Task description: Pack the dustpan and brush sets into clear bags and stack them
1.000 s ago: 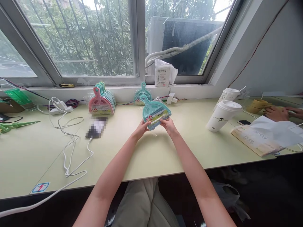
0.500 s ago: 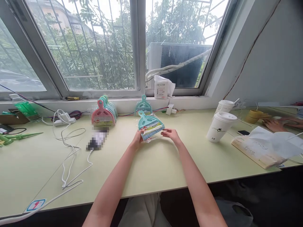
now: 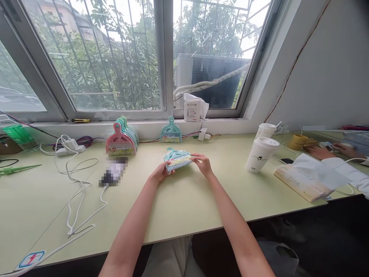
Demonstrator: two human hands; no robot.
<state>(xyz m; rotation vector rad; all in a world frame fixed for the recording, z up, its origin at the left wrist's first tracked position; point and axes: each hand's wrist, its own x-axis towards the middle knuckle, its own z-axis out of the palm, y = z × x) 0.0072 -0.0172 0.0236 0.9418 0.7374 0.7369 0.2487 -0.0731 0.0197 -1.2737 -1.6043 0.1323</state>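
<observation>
Between my hands, above the desk, is a teal mini dustpan-and-brush set [image 3: 178, 159] in clear plastic wrap, tilted with its handle away from me. My left hand [image 3: 160, 172] grips its left lower corner. The fingers of my right hand [image 3: 202, 164] pinch the wrap at its right edge. Behind it, a second teal dustpan set [image 3: 171, 132] leans upright against the window ledge. To the left stands a row of several similar sets [image 3: 121, 140], with a pink one in front.
A phone [image 3: 113, 172], blurred out, lies left with a white cable [image 3: 83, 184]. Right are two lidded paper cups [image 3: 261, 154] and a tissue pack [image 3: 302, 179]. A co-worker's hands [image 3: 319, 151] are at far right. A white package [image 3: 192, 108] sits on the ledge.
The held dustpan set has tipped flatter. My right hand has moved up onto its right edge. The view has shifted slightly, and more of the co-worker's arm shows.
</observation>
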